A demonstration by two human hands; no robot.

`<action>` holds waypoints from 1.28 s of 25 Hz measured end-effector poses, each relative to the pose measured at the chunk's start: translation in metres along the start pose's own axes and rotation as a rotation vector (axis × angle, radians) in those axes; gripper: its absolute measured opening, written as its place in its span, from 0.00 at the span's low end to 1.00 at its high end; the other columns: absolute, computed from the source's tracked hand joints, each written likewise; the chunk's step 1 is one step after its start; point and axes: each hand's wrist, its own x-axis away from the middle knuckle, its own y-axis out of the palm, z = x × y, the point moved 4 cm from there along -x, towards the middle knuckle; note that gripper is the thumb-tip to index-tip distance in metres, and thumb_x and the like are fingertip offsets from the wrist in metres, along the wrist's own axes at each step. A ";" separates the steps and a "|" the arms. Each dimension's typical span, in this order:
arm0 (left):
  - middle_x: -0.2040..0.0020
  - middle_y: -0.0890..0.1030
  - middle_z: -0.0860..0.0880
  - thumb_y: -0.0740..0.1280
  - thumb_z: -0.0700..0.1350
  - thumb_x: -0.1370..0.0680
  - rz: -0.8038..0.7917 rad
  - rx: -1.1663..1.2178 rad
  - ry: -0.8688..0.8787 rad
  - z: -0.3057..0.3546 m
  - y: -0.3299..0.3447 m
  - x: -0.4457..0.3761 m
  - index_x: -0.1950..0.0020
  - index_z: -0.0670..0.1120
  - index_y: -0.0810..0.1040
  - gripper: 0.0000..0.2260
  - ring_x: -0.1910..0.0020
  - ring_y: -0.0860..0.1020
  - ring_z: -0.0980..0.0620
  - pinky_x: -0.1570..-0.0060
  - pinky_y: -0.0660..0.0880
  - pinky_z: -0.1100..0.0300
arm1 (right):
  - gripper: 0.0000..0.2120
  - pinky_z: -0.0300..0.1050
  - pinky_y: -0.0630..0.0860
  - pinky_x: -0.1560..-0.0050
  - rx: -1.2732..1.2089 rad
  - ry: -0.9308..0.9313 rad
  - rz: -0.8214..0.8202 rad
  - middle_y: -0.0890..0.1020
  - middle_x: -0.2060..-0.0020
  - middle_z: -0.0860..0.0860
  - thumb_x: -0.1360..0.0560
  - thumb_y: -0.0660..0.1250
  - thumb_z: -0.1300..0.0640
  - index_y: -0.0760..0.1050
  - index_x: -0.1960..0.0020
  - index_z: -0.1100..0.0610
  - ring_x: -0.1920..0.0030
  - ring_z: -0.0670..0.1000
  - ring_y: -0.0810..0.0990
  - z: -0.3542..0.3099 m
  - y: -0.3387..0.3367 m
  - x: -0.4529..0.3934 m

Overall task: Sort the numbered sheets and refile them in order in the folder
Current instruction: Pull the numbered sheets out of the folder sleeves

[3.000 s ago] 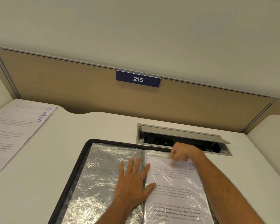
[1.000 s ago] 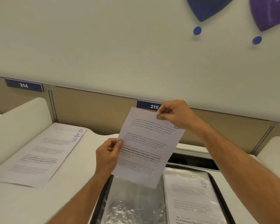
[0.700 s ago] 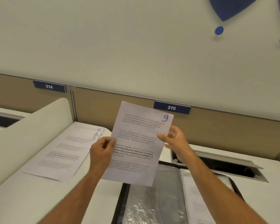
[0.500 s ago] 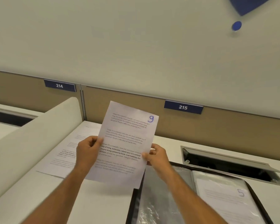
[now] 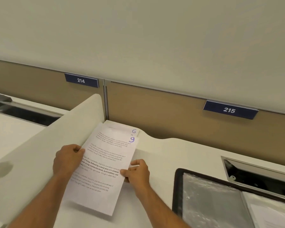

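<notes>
both hands, left hand (image 5: 67, 159) and right hand (image 5: 137, 171), pinched sheet 9 (image 5: 102, 170), now lowered onto the pile (image 5: 122, 127) beside the folder (image 5: 204, 195); sorting continued.

A white desk (image 5: 179, 155) carries everything, backed by a tan partition panel (image 5: 155, 112) under a pale wall (image 5: 138, 30). Fixed to the top edge of that panel are two dark blue plates: one reading 214 (image 5: 81, 80) at its left part, one reading 215 (image 5: 229, 110) towards its right. A curved white divider (image 5: 44, 145) juts forward from the panel. An open cable hatch (image 5: 260, 174) is sunk into the desk below the 215 plate.
</notes>
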 end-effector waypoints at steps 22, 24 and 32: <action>0.36 0.78 0.49 0.67 0.51 0.21 -0.063 -0.252 -0.001 -0.041 0.040 -0.043 0.30 0.50 0.72 0.20 0.38 0.75 0.41 0.41 0.73 0.46 | 0.05 0.45 0.83 0.67 0.310 -0.009 -0.048 0.82 0.70 0.50 0.33 0.76 0.60 0.81 0.59 0.57 0.76 0.48 0.79 0.023 0.040 -0.040; 0.33 0.76 0.47 0.67 0.51 0.21 -0.073 -0.293 0.027 -0.039 0.039 -0.040 0.28 0.49 0.70 0.22 0.36 0.72 0.41 0.41 0.72 0.45 | 0.06 0.46 0.82 0.66 0.264 -0.006 -0.071 0.81 0.69 0.50 0.33 0.77 0.60 0.81 0.58 0.55 0.75 0.48 0.78 0.020 0.036 -0.034; 0.39 0.82 0.44 0.65 0.59 0.23 0.028 -0.194 0.462 0.012 0.044 0.022 0.35 0.44 0.79 0.24 0.41 0.77 0.40 0.44 0.75 0.43 | 0.15 0.34 0.76 0.54 0.458 -0.332 0.056 0.82 0.51 0.42 0.27 0.74 0.44 0.79 0.44 0.48 0.55 0.42 0.80 -0.006 -0.034 -0.007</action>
